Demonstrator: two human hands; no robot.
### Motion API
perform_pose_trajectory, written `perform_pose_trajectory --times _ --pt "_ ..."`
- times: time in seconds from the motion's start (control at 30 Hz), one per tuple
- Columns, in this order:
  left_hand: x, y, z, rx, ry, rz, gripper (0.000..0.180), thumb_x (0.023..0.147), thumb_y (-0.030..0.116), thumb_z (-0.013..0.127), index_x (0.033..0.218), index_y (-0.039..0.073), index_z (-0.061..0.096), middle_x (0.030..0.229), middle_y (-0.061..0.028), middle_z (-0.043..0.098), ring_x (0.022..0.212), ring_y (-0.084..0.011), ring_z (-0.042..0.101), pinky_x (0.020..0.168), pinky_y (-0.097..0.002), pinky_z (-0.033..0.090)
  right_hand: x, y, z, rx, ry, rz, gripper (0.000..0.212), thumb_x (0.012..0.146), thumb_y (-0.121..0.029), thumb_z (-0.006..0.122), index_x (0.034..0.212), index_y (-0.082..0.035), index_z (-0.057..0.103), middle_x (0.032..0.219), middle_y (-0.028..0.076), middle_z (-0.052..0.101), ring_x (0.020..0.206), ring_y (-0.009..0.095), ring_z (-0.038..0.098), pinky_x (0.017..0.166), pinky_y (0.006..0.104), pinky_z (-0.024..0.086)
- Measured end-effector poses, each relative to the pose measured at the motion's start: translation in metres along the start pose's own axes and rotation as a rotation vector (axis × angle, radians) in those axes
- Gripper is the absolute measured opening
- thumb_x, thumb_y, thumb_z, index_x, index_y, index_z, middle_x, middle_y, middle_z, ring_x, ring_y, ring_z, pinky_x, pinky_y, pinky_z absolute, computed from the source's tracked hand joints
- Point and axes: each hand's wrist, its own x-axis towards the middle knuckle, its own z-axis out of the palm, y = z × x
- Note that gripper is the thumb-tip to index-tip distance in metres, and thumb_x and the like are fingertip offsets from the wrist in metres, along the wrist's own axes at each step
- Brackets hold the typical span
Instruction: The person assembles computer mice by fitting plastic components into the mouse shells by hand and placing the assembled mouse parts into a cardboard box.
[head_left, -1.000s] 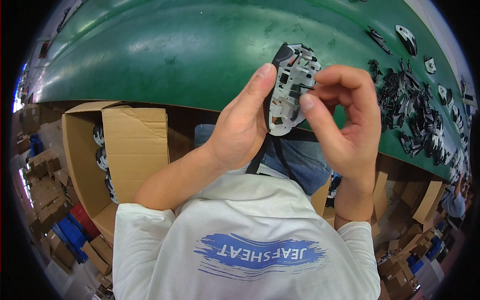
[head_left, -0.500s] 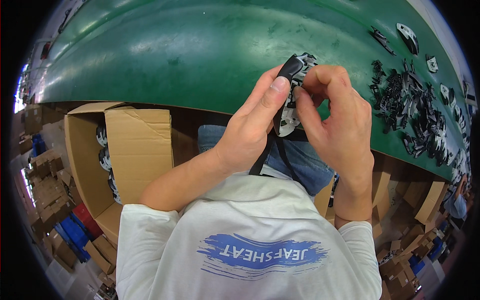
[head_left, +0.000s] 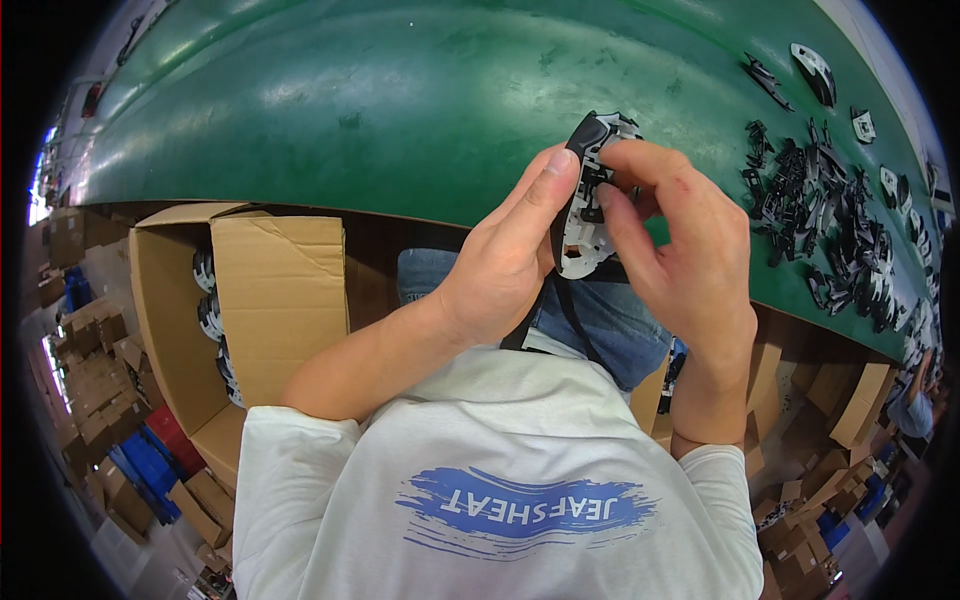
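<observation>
My left hand [head_left: 500,250] is closed round the outer side of a curved black-and-white plastic shell [head_left: 578,250], its thumb along the black edge. The shell is held upright above the table's near edge, with its ribbed white inner side towards my right hand [head_left: 690,240]. The right fingers are bent together, thumb and forefinger at the shell's inner side. Dark bits show by the thumb tip; whether the fingers pinch a small piece there is hidden. A heap of small black plastic parts [head_left: 810,195] lies on the green table [head_left: 420,110] to the right.
Several white-and-black shells, one of them a larger shell [head_left: 814,75], lie at the far right of the table. An open cardboard box [head_left: 280,300] with shells inside stands at my left. More cartons [head_left: 860,405] are below the table on the right. A co-worker's arm [head_left: 918,385] shows at the right rim.
The shell has tilted a little, so more of its white inner side shows. My right hand has shifted slightly right and down, its fingers still at the shell.
</observation>
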Motion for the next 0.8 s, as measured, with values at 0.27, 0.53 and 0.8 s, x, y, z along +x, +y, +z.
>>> perform_pose_trajectory --times 0.27,0.53,0.8 --pt "0.002 -0.005 0.0 -0.042 -0.003 0.015 0.049 0.122 0.041 0.036 0.155 0.008 0.048 0.134 -0.0022 0.062 0.121 -0.01 0.059 0.106 -0.0298 0.049 -0.005 0.002 0.001 -0.113 0.059 0.019 0.028 0.083 0.003 0.082 0.106 -0.007 0.072 0.094 0.008 0.074 0.075 0.025 0.07 0.068 0.0388 0.055" --pt "0.004 -0.014 0.003 0.05 0.012 0.009 0.053 0.122 0.04 0.03 0.155 0.004 0.05 0.145 -0.0084 0.063 0.132 -0.0196 0.061 0.116 -0.0389 0.047 -0.016 0.0 0.003 -0.075 0.116 0.063 0.025 0.083 0.003 0.083 0.104 -0.006 0.072 0.09 0.005 0.076 0.069 0.022 0.07 0.068 0.0357 0.056" --pt "0.004 -0.007 0.002 -0.028 0.025 0.061 0.06 0.121 0.046 0.023 0.155 0.005 0.051 0.145 -0.0123 0.064 0.134 -0.0226 0.063 0.116 -0.0434 0.05 -0.027 0.006 -0.004 0.11 0.111 0.184 0.046 0.088 -0.001 0.081 0.131 -0.001 0.065 0.128 0.016 0.064 0.098 0.02 0.07 0.081 0.032 0.058"
